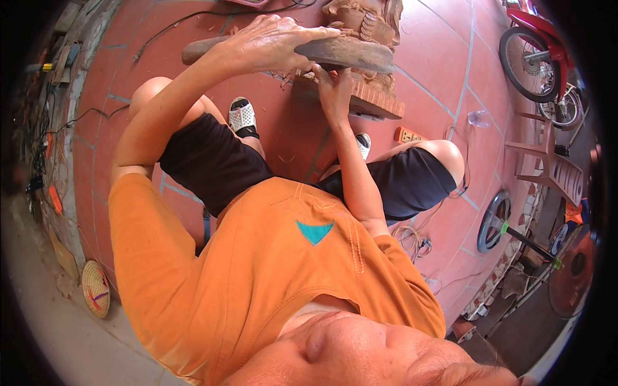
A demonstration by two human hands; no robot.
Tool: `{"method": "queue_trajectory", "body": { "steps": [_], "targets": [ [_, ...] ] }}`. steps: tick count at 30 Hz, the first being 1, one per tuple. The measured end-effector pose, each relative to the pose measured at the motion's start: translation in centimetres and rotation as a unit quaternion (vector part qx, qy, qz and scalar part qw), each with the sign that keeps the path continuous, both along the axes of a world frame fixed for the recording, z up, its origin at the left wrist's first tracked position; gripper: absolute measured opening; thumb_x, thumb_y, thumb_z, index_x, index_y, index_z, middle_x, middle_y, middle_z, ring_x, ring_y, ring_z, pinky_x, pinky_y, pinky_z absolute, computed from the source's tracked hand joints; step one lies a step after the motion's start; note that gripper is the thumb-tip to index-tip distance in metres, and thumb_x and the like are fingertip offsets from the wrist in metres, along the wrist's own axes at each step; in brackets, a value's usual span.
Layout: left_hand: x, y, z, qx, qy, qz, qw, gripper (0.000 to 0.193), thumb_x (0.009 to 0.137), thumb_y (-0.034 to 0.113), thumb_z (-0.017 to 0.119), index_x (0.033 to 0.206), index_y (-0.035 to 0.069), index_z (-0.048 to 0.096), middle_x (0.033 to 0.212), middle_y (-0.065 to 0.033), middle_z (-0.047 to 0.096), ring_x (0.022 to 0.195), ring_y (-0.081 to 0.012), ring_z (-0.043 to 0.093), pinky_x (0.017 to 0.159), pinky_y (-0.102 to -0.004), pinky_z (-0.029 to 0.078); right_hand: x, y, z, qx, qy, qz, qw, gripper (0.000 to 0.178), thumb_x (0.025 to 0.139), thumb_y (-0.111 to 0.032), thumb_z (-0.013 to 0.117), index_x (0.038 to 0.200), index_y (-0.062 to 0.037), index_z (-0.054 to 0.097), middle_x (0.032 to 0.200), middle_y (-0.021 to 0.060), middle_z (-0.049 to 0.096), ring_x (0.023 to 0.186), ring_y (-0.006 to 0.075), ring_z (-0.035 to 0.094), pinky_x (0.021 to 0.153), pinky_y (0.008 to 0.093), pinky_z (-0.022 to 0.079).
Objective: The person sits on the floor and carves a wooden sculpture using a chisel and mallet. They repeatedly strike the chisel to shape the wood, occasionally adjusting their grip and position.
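Observation:
My left hand (267, 44) is closed around a long, worn wooden club (351, 54), its index finger stretched along the top. One rounded end of the club sticks out left of the wrist, and the broad end reaches right, in front of a carved wooden figure (367, 22). Just beneath the club, my right hand (335, 93) has its fingers drawn together close to the carving; whatever they hold is hidden. The carving stands on a ridged reddish-brown base (370, 100), partly covered by the club and my right hand.
Red floor tiles (438, 58) carry wood chips and a dark cable (187, 14). An orange power strip (409, 135) lies near my right knee, with coiled cord (412, 239) behind. Right stand a plastic chair (547, 154), a fan (496, 222) and a red motorbike (541, 38).

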State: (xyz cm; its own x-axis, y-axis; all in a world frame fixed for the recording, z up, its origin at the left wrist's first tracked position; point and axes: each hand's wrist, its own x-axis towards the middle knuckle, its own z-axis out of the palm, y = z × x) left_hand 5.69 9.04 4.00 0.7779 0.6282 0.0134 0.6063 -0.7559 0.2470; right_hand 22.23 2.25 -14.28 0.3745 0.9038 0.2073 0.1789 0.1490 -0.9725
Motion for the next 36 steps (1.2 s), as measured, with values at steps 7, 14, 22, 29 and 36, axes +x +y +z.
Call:
{"method": "queue_trajectory", "body": {
  "steps": [7,14,22,29,36],
  "targets": [
    [-0.2,0.2,3.1,-0.021,-0.055,0.019,0.998,0.077,0.085,0.033,0.075,0.154,0.015,0.047,0.109,-0.0253,0.072,0.095,-0.0404,0.072,0.085,-0.0509,0.057,1.8,-0.3,-0.6,-0.062,0.358,0.020,0.932,0.024,0.091,0.001,0.074,0.112,-0.0042,0.062,0.105,0.0073,0.069,0.092,0.0180,0.070,0.080,0.0332,0.063],
    [-0.2,0.3,3.1,-0.024,-0.092,0.004,0.995,0.078,0.085,0.038,0.077,0.153,0.014,0.048,0.111,-0.0259,0.072,0.095,-0.0415,0.072,0.085,-0.0503,0.057,0.9,-0.4,0.0,0.012,0.262,0.033,0.964,0.026,0.090,0.003,0.075,0.113,-0.0039,0.065,0.108,0.0078,0.071,0.094,0.0169,0.070,0.082,0.0324,0.063],
    [0.0,0.2,2.6,0.022,-0.178,-0.035,0.983,0.079,0.086,0.037,0.078,0.154,0.011,0.046,0.129,-0.0258,0.067,0.103,-0.0407,0.071,0.089,-0.0476,0.058,0.2,-0.2,0.4,0.026,0.168,0.018,0.985,0.025,0.090,0.002,0.076,0.111,-0.0036,0.065,0.101,0.0050,0.072,0.090,0.0123,0.068,0.078,0.0271,0.057],
    [0.3,0.3,2.2,-0.011,-0.227,-0.051,0.972,0.078,0.084,0.035,0.078,0.154,0.018,0.047,0.115,-0.0223,0.070,0.095,-0.0383,0.072,0.084,-0.0471,0.057,0.1,0.3,0.6,0.007,0.086,-0.002,0.996,0.027,0.090,-0.002,0.078,0.113,-0.0012,0.064,0.100,0.0058,0.072,0.086,0.0106,0.066,0.074,0.0268,0.055],
    [0.0,0.6,-0.8,0.046,-0.039,-0.027,0.998,0.076,0.082,0.039,0.080,0.152,0.027,0.052,0.092,-0.0146,0.076,0.075,-0.0326,0.072,0.071,-0.0442,0.057,-0.2,0.9,0.3,0.007,-0.015,-0.048,0.999,0.026,0.084,-0.015,0.084,0.098,0.0016,0.070,0.084,0.0145,0.075,0.075,0.0217,0.071,0.070,0.0356,0.055]
  ]
}}
